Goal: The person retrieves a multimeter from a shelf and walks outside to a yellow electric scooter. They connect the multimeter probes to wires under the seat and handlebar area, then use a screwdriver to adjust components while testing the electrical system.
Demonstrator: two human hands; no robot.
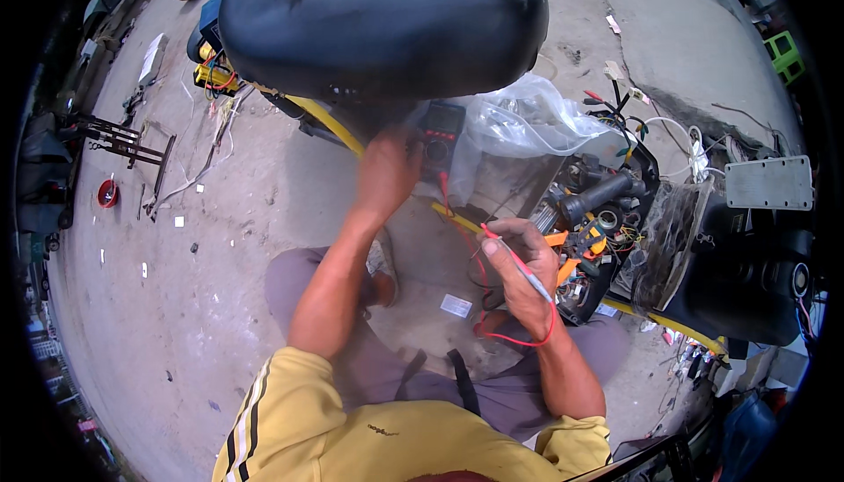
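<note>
My left hand (387, 170) reaches forward and rests on a dark handheld multimeter (440, 135), which lies under the edge of a black scooter seat (378, 21). My right hand (519, 271) is closed around a red test probe (519, 262) with its red lead looping below my wrist. The probe tip points toward an opened scooter body (598, 218) full of coloured wires and connectors. My knees in grey trousers show below both arms.
A clear plastic bag (527, 117) lies behind the multimeter. A grey flat plate (769, 183) sits on the black bodywork at right. Loose wires and a yellow-black part (215, 78), a metal bracket (123, 144) and a red cap (107, 192) lie on the concrete at left.
</note>
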